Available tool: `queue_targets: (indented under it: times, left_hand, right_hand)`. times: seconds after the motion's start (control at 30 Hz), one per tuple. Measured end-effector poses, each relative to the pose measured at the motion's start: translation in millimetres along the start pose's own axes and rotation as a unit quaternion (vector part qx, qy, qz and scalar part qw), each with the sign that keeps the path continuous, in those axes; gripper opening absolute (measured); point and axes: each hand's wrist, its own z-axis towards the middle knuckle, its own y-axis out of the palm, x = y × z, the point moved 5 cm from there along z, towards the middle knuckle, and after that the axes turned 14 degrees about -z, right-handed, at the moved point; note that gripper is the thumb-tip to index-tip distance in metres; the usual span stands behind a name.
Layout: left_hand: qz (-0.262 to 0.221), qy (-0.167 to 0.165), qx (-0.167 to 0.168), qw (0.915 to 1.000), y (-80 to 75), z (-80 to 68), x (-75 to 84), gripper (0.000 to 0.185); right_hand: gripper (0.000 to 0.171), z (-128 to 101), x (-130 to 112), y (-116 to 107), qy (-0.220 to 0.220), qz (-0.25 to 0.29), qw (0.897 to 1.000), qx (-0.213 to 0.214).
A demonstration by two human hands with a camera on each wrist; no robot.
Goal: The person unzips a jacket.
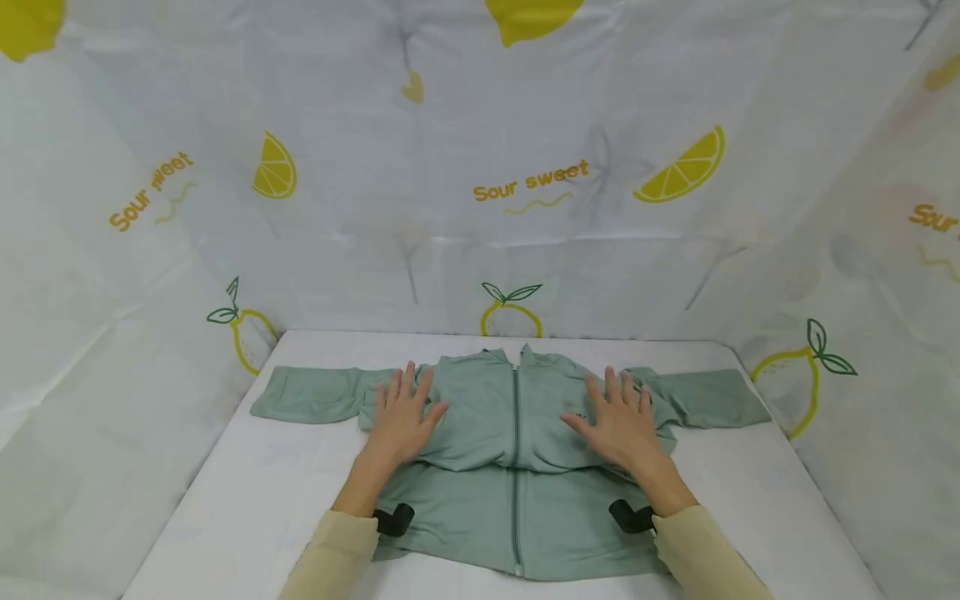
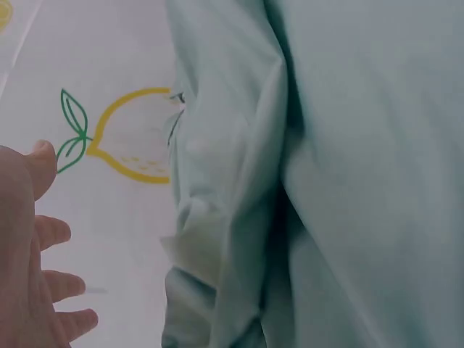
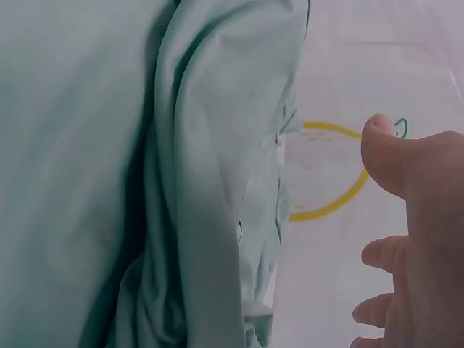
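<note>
A pale green zip-up jacket (image 1: 472,508) lies front up, its sleeves stretched out to both sides. The zipper (image 1: 515,433) runs closed down its middle, and a fold crosses the body below the chest. Over the chest's left side is my left hand (image 1: 401,417), palm down with fingers spread. My right hand (image 1: 618,425) spreads likewise over the right side, thumb toward the zipper. Neither hand grips the cloth. Both wrist views show rumpled jacket cloth (image 2: 377,145) (image 3: 210,159) beside straight, spread fingers.
The jacket lies on a white-covered table (image 1: 247,500). White curtains (image 1: 360,167) printed with lemons and lettering stand behind and on both sides. Black wrist-worn pieces (image 1: 395,520) (image 1: 632,517) stick out inward from both forearms, over the jacket's lower part.
</note>
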Motion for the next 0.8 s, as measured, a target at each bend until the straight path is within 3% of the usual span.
queue_targets:
  times: [0.4,0.8]
  left_hand:
    - [-0.020,-0.003,-0.018,0.9996,11.3,32.0,24.2,0.063]
    - [-0.036,0.032,0.014,0.9988,20.4,63.5,34.7,0.049]
  right_hand:
    - [0.077,28.2,-21.0,3.6,-0.011,0.028,1.000,-0.003]
    - [0.064,59.5,-30.9,14.8,-0.061,0.051,0.997,-0.002]
